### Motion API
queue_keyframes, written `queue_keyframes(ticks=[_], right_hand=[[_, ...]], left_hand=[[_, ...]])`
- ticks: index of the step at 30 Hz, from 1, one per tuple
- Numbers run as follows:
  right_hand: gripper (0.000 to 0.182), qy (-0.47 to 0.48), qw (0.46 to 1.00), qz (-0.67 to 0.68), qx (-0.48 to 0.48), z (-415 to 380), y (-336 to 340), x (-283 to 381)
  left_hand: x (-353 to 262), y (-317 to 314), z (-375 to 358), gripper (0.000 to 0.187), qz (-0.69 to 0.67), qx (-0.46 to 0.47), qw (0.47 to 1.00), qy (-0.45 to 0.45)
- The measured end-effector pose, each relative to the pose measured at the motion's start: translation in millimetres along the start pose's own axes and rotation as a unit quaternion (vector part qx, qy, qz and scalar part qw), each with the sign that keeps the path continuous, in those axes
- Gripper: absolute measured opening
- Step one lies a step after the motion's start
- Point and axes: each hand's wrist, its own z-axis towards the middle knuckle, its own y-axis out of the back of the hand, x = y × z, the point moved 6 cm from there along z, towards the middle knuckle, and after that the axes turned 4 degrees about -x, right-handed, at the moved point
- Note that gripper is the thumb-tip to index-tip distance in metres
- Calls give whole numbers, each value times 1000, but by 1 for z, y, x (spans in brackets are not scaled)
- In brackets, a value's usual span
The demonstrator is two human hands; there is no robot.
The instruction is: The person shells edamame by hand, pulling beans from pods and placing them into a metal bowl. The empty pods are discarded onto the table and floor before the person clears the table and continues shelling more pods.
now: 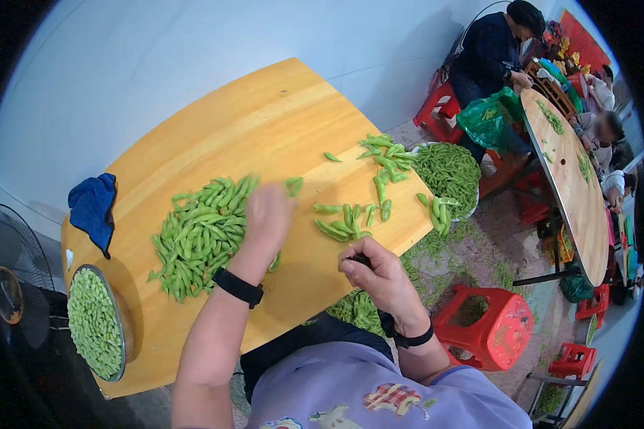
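Observation:
My left hand [268,214] is smeared by motion at the right edge of a heap of green soybean pods [202,236] on the wooden table [265,100]. Its fingers do not show clearly, nor whether they hold a pod. My right hand [381,277], at the near table edge, is closed around a small dark object [361,260] whose kind I cannot make out. Just beyond it lie scattered pods [343,223]. A metal bowl [124,322] full of shelled green beans stands at the left end of the table.
A dark blue cloth [94,207] lies near the wall-side edge. Beyond the right edge stands a container heaped with pods [447,170]; red stools [488,325] and pod litter are on the floor. Several people sit at another table [569,182], one beside a green plastic bag [488,118].

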Motion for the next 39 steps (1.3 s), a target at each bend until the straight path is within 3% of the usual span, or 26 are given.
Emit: queue_keyframes(ticks=[1,2,3,4,5,6,7,9,13,15,17,20,26,32,36,38,39], right_hand=[[12,64,997,-43,0,2,0,2],[12,130,988,-86,-1,3,0,7],[12,132,988,-86,-3,2,1,11],[14,86,994,-68,9,2,2,11],[16,39,998,-49,21,2,3,9],[16,38,998,-49,20,3,4,10],[18,20,999,-3,39,5,2,8],[20,2,997,43,59,11,-4,10],[19,71,997,-2,30,15,-16,22],[19,91,995,-33,38,12,-20,27],[20,194,974,-115,29,7,-23,40],[20,250,955,-158,17,3,-22,44],[17,282,940,-193,11,-4,-22,52],[14,319,918,-236,19,-14,-24,61],[13,321,917,-237,31,-19,-23,63],[12,119,985,32,117,-15,-22,47],[12,118,986,32,117,-15,-20,45]], left_hand=[[1,3,2,39,-2,-2,1000,1],[9,-2,6,37,-50,80,994,55],[11,-3,6,35,-97,161,976,108],[8,8,6,35,-98,161,976,106],[11,14,-2,29,-263,182,925,205],[10,16,-13,24,-417,196,837,297],[9,20,-18,24,-417,196,837,296],[-2,22,-33,16,-596,213,703,325],[-27,39,-57,13,-668,185,652,307],[-35,44,-61,10,-677,161,648,309],[-37,47,-63,8,-686,135,645,310],[-41,49,-65,7,-680,140,661,285],[-47,53,-67,7,-680,141,671,259],[-55,67,-68,8,-630,137,739,195],[-58,69,-73,11,-671,155,700,187],[-59,66,-79,13,-688,169,683,179],[-60,61,-82,14,-729,170,643,165]])
